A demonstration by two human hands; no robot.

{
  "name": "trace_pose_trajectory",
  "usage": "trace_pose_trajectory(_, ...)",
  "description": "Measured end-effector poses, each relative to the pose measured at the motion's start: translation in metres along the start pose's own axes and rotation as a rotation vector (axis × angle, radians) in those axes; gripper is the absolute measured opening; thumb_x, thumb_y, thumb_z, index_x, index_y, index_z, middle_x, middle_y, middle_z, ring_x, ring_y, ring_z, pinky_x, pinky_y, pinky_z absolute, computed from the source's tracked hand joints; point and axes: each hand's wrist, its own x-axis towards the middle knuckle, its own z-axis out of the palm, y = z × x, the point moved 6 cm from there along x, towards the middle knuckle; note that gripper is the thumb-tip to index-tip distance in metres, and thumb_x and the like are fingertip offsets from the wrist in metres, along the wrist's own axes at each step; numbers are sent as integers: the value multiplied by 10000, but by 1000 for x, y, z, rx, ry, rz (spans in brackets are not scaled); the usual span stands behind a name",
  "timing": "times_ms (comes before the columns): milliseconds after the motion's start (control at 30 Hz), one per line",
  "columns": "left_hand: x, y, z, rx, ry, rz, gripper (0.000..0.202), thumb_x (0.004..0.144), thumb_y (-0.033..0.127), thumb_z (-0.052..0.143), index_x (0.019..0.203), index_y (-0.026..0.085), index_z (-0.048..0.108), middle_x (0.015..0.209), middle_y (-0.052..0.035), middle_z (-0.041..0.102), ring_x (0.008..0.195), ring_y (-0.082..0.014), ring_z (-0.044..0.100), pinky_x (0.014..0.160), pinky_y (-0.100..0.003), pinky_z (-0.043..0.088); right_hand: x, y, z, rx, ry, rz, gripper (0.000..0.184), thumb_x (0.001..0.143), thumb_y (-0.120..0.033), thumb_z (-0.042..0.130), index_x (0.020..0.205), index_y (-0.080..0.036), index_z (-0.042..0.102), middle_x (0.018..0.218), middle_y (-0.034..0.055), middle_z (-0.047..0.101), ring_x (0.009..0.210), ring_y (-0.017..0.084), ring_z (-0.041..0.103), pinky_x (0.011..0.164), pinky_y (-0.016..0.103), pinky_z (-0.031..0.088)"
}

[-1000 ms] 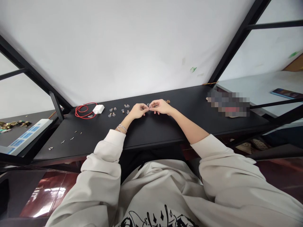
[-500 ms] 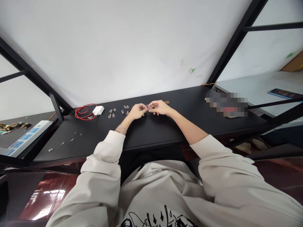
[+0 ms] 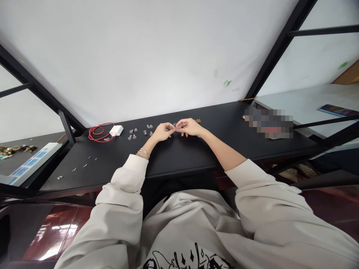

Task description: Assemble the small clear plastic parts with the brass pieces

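Note:
My left hand [image 3: 162, 132] and my right hand [image 3: 190, 127] meet above the black desk [image 3: 179, 158], their fingertips pinching a tiny clear-and-metal part [image 3: 176, 127]. Its exact shape is too small to tell. Left of my hands lie several small clear bulb-shaped pieces [image 3: 139, 133]. A little cluster of brass-coloured bits [image 3: 198, 120] sits just beyond my right hand. Several small metal pieces [image 3: 84, 165] lie scattered nearer the desk's left front.
A red coiled cable [image 3: 98, 132] and a white charger [image 3: 116, 130] lie at the desk's far left. A power strip [image 3: 30, 163] stands on a lower surface to the left. A blurred patch [image 3: 268, 122] covers something at the right. A phone [image 3: 335, 110] rests on a pale table beyond.
My hands stay together at the same spot, still pinching the tiny part. The view has shifted only slightly.

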Motion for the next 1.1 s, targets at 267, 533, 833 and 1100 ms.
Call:
trace_pose_trajectory(267, -2, 7, 1, -3, -38, 102, 185, 828, 317, 746, 887, 144, 718, 842, -42, 713, 510, -67, 568, 462, -188, 431, 1, 0, -1, -59, 7, -30, 154, 764, -184, 843, 830, -139, 711, 758, 52, 731, 482, 105, 624, 360, 181, 463)
trace_pose_trajectory(533, -1, 10, -9, 116, 7, 78, 212, 838, 326, 722, 961, 156, 748, 816, -50, 732, 556, -104, 589, 516, -213, 446, 1, 0, -5, -51, 66, 1, 202, 759, -217, 854, 876, -144, 706, 831, 72, 762, 477, 113, 635, 346, 194, 462)
trace_pose_trajectory(833, -5, -4, -91, 478, 275, 65, 151, 804, 241, 701, 930, 189, 763, 856, -38, 754, 668, -151, 636, 742, -266, 495, -4, -6, -15, -166, 174, 73, 199, 804, -244, 822, 841, -164, 644, 899, 87, 766, 550, 139, 669, 400, 210, 464)
trace_pose_trajectory(1100, -11, -21, -110, 375, 301, -23, 171, 797, 278, 689, 922, 180, 751, 711, -22, 707, 569, -141, 597, 601, -264, 497, 0, -2, -29, -416, 298, 57, 191, 734, -304, 836, 862, -187, 757, 913, 39, 761, 744, 148, 673, 696, 258, 521)
